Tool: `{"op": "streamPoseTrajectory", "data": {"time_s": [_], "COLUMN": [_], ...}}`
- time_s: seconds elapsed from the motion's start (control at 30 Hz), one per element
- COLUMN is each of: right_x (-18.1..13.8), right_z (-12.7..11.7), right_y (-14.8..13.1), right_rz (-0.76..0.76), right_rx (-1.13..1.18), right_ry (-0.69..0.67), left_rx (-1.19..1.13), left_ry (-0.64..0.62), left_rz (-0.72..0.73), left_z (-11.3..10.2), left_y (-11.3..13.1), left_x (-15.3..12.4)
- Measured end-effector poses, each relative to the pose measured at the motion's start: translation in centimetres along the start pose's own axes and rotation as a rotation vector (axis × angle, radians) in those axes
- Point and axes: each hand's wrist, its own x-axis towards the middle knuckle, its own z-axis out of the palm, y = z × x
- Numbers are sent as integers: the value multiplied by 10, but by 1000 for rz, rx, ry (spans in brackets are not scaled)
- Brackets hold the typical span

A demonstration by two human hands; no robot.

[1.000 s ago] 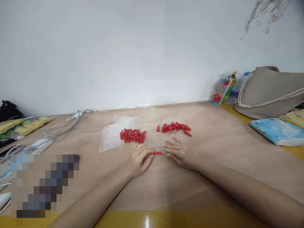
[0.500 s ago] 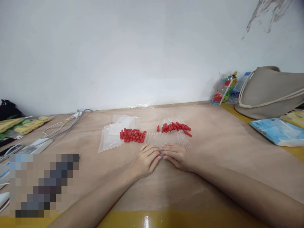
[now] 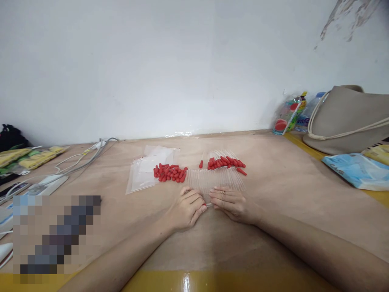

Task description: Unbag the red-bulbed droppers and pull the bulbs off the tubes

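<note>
Dropper [image 3: 208, 204] pinched between fingers of left hand [image 3: 186, 210] and right hand [image 3: 231, 203], low over worktop [image 3: 273, 194]; capped droppers [image 3: 226, 162] few; bare tubes [image 3: 214, 179] and loose red caps [image 3: 170, 173] remained plentiful.

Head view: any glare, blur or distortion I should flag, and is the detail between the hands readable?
Head view: even, soft light; glare only on the yellow table edge; wide-angle stretch at the sides, a pixelated patch lower left; left hand and right hand are sharp, the item between them too small to read.
</note>
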Motion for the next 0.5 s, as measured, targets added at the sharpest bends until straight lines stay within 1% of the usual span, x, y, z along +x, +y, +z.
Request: {"op": "streamPoseTrajectory", "data": {"time_s": [0.17, 0.37, 0.43, 0.5], "right_x": [-4, -8, -9, -12], "right_z": [-5, -5, -6, -8], "right_y": [0, 1, 3, 7], "right_rz": [-27, -62, -56, -7], "right_rx": [-5, 49, 53, 45], "right_ry": [-26, -38, -24, 23], "left_rx": [4, -15, -25, -21], "left_ry": [-6, 8, 16, 36], "left_rz": [25, 37, 26, -23], "left_z": [-2, -4, -5, -8], "left_y": [1, 2, 0, -4], "left_x": [-1, -5, -9, -14]}}
